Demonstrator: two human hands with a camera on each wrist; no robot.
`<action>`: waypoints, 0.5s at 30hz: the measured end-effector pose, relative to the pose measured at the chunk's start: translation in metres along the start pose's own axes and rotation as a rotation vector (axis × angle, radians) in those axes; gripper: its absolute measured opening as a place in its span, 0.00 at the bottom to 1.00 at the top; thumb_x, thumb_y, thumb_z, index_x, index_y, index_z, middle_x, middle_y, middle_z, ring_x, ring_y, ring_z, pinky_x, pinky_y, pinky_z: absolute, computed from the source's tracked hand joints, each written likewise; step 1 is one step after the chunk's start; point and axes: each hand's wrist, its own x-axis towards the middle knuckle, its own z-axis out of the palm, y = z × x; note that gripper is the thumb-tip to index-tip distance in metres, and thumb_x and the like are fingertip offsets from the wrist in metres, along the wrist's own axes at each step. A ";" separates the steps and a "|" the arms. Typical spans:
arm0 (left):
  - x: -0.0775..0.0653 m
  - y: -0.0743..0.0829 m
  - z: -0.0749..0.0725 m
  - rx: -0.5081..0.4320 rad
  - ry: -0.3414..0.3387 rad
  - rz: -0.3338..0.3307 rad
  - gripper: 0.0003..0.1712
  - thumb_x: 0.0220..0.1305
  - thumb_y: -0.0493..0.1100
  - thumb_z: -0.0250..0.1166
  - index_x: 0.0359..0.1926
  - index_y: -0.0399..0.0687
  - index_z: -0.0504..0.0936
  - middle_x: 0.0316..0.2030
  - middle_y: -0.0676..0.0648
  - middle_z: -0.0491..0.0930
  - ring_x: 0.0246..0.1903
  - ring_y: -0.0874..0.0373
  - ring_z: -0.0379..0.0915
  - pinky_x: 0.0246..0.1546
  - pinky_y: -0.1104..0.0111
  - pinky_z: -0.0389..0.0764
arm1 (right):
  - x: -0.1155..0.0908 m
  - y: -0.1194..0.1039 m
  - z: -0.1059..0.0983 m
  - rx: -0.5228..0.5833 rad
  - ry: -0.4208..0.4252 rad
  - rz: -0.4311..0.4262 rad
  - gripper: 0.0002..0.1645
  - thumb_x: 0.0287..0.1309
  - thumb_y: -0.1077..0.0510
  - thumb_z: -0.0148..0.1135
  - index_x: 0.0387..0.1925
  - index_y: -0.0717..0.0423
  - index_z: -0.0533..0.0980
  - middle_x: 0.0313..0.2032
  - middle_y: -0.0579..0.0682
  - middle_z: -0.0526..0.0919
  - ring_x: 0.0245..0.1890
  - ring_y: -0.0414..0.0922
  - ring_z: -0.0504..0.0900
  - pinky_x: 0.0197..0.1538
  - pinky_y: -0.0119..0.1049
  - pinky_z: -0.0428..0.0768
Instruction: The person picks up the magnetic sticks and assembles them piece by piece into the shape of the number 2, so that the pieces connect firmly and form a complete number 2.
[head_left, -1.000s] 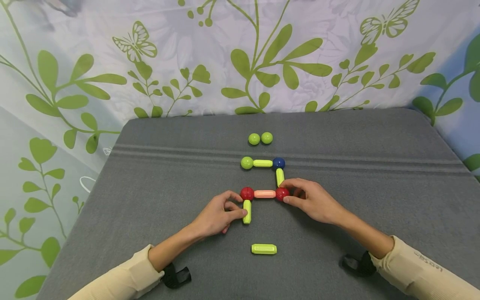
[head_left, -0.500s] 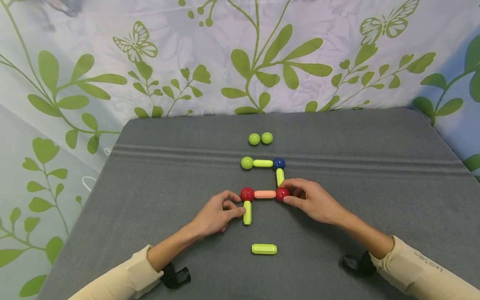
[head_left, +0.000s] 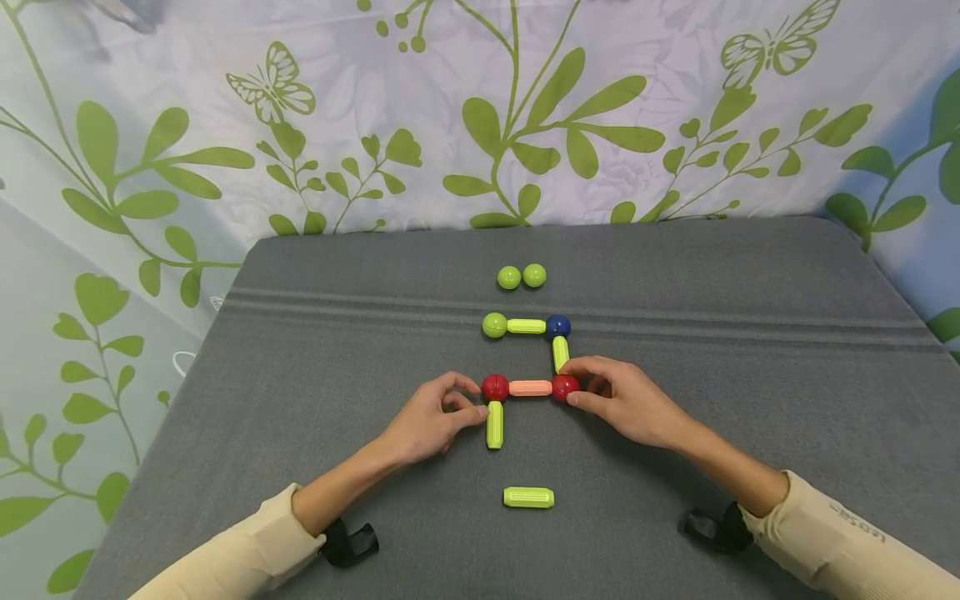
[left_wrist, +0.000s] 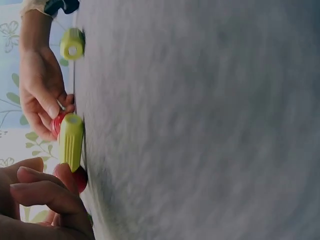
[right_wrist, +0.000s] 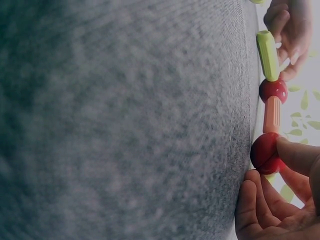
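Note:
Magnetic rods and balls lie joined in a stepped chain on the grey table. My right hand [head_left: 626,400] pinches the right red ball [right_wrist: 265,153] between thumb and index finger. From that ball an orange rod [head_left: 530,388] leads to the left red ball [head_left: 495,388], where a green rod [head_left: 495,427] points toward me. Beside this corner is my left hand [head_left: 431,417], fingers loosely bent, index tip by the ball and thumb tip at the rod's upper end. Another green rod [head_left: 561,355] runs up to a blue ball [head_left: 558,327].
From the blue ball, a green rod [head_left: 527,327] reaches left to a green ball [head_left: 494,325]. Two loose green balls [head_left: 521,277] sit farther back. A single green rod [head_left: 528,497] lies nearer me. Leaf-printed cloth [head_left: 337,100] hangs behind the table [head_left: 337,333].
My left thumb has slid up from the middle of the near green rod to its upper end, and the hand has eased slightly away. The right hand keeps its pinch, unmoved.

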 end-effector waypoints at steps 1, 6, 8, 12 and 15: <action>0.001 0.001 -0.002 0.003 0.003 0.004 0.19 0.67 0.45 0.66 0.53 0.39 0.74 0.31 0.46 0.81 0.14 0.60 0.62 0.18 0.69 0.66 | 0.000 0.000 0.000 -0.002 0.001 0.000 0.16 0.64 0.59 0.66 0.53 0.51 0.79 0.41 0.43 0.80 0.35 0.42 0.77 0.35 0.36 0.75; 0.008 0.009 -0.009 0.009 0.025 0.015 0.20 0.67 0.45 0.65 0.54 0.39 0.75 0.35 0.44 0.81 0.16 0.59 0.62 0.20 0.67 0.68 | 0.000 0.000 0.000 -0.001 0.001 0.000 0.16 0.64 0.59 0.66 0.53 0.51 0.79 0.40 0.43 0.80 0.35 0.42 0.77 0.35 0.36 0.75; 0.012 0.012 -0.012 0.008 0.039 0.025 0.20 0.67 0.45 0.65 0.54 0.39 0.75 0.36 0.43 0.81 0.16 0.59 0.62 0.21 0.67 0.68 | 0.000 0.000 0.000 0.003 0.000 -0.002 0.16 0.64 0.59 0.66 0.53 0.51 0.79 0.40 0.43 0.80 0.34 0.42 0.77 0.35 0.36 0.75; 0.021 0.018 -0.018 -0.010 0.060 0.052 0.20 0.68 0.43 0.64 0.56 0.37 0.74 0.38 0.42 0.81 0.16 0.59 0.61 0.20 0.68 0.67 | 0.000 0.000 0.000 0.005 0.002 -0.004 0.15 0.64 0.59 0.66 0.52 0.51 0.79 0.40 0.43 0.80 0.34 0.42 0.77 0.35 0.36 0.75; 0.029 0.022 -0.020 -0.023 0.072 0.068 0.21 0.69 0.42 0.64 0.57 0.37 0.73 0.39 0.43 0.80 0.16 0.58 0.60 0.20 0.68 0.66 | 0.000 0.000 0.000 0.002 0.001 -0.006 0.15 0.64 0.59 0.66 0.52 0.51 0.79 0.40 0.43 0.80 0.34 0.42 0.76 0.35 0.36 0.75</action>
